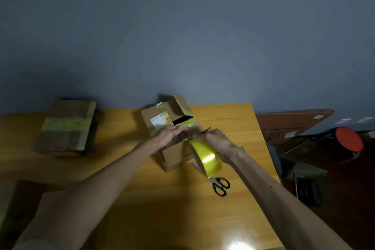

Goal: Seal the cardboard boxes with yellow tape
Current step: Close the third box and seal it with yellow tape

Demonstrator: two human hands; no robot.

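Note:
A small cardboard box (pixel 174 156) with a white label stands mid-table, its far flap raised and a dark gap showing in the top. My left hand (pixel 169 135) lies flat on the near top flaps, pressing them down. My right hand (pixel 218 144) grips a roll of yellow tape (pixel 205 157) at the box's right side, with the tape end at the top edge of the box. A second cardboard box (pixel 67 126), crossed with yellow tape, sits at the far left of the table.
Black-handled scissors (pixel 220 185) lie on the wooden table (pixel 172 199) just below the tape roll. A flat brown carton (pixel 288 124), a red-topped stool (pixel 349 139) and dark gear (pixel 304 184) stand beyond the table's right edge. A grey wall is behind.

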